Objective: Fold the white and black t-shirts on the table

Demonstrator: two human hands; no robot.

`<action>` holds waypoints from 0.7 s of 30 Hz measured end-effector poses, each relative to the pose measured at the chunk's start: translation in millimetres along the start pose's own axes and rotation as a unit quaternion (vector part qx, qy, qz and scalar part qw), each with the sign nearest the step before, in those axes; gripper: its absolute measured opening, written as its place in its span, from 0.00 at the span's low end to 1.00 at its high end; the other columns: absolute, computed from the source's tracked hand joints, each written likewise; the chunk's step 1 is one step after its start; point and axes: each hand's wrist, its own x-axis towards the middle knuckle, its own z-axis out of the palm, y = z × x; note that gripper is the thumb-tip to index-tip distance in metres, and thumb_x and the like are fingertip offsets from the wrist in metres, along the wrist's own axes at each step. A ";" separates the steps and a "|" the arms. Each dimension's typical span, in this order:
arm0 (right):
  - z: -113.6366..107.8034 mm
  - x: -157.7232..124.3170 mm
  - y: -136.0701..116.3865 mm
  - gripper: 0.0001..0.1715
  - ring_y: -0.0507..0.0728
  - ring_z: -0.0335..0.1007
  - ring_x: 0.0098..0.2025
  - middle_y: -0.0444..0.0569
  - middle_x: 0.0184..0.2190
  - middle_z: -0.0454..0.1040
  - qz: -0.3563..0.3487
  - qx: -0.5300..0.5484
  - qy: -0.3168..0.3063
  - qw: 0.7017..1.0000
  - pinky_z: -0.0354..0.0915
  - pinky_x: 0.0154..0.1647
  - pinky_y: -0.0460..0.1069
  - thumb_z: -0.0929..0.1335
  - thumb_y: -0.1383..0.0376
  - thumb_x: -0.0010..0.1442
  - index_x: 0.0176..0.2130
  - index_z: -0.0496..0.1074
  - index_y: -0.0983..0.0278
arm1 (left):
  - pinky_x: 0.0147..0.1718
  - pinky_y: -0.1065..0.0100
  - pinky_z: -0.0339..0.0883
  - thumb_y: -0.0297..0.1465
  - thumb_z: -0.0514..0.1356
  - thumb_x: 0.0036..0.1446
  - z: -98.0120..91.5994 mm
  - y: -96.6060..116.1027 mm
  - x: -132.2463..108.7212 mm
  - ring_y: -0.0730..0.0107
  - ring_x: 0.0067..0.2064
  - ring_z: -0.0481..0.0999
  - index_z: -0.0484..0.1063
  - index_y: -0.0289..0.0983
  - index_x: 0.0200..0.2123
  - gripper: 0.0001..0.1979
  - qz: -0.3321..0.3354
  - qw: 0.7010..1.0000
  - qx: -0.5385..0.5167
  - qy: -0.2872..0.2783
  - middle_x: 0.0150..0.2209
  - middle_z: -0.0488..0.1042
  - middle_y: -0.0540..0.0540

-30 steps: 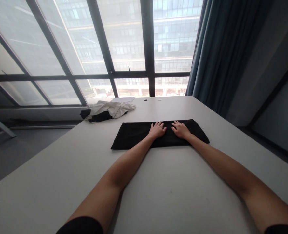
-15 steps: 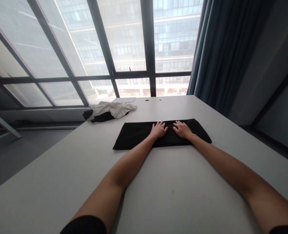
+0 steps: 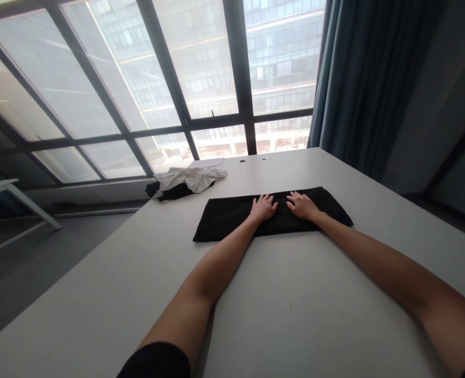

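Left hand and right hand lie flat, fingers spread, on the folded black cloth; white garment lies beyond the fingertips.

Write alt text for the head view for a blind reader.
The left hand and right hand lie flat, side by side, on a folded black cloth on a white table. A crumpled white and black garment lies near the far edge, before a large window with a curtain at right.
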 end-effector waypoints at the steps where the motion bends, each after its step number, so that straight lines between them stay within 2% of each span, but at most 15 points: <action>1: 0.0 -0.1 0.0 0.29 0.63 0.50 0.71 0.59 0.69 0.58 0.000 -0.001 -0.001 1.000 0.47 0.69 0.60 0.59 0.57 0.70 0.64 0.67 0.66 | 0.67 0.41 0.42 0.48 0.41 0.69 -0.2 0.3 -0.2 0.53 0.73 0.47 0.56 0.42 0.69 0.31 -0.001 1.000 -0.001 0.000 0.73 0.50 0.45; 10: 2.8 0.6 0.8 0.29 0.64 0.50 0.71 0.60 0.69 0.59 -0.003 -0.006 -0.001 1.000 0.48 0.69 0.62 0.59 0.58 0.70 0.64 0.67 0.67 | 0.67 0.40 0.38 0.49 0.40 0.68 -3.1 3.4 -4.8 0.51 0.74 0.41 0.53 0.40 0.70 0.34 -0.008 1.000 0.000 -0.006 0.73 0.45 0.43; 15: 5.1 1.3 3.0 0.29 0.64 0.50 0.71 0.59 0.68 0.59 -0.005 -0.012 0.000 1.000 0.48 0.69 0.61 0.59 0.57 0.70 0.64 0.67 0.66 | 0.67 0.40 0.40 0.50 0.41 0.68 -4.2 3.6 -4.5 0.50 0.73 0.44 0.55 0.38 0.70 0.34 -0.009 1.000 -0.007 -0.017 0.73 0.47 0.40; 21: 6.2 1.1 4.1 0.29 0.64 0.51 0.71 0.60 0.68 0.60 -0.012 -0.012 0.007 1.000 0.49 0.69 0.62 0.59 0.57 0.70 0.63 0.68 0.67 | 0.67 0.42 0.43 0.48 0.42 0.69 -3.3 2.0 -5.5 0.53 0.72 0.48 0.58 0.40 0.68 0.31 -0.006 1.000 -0.020 0.010 0.72 0.52 0.43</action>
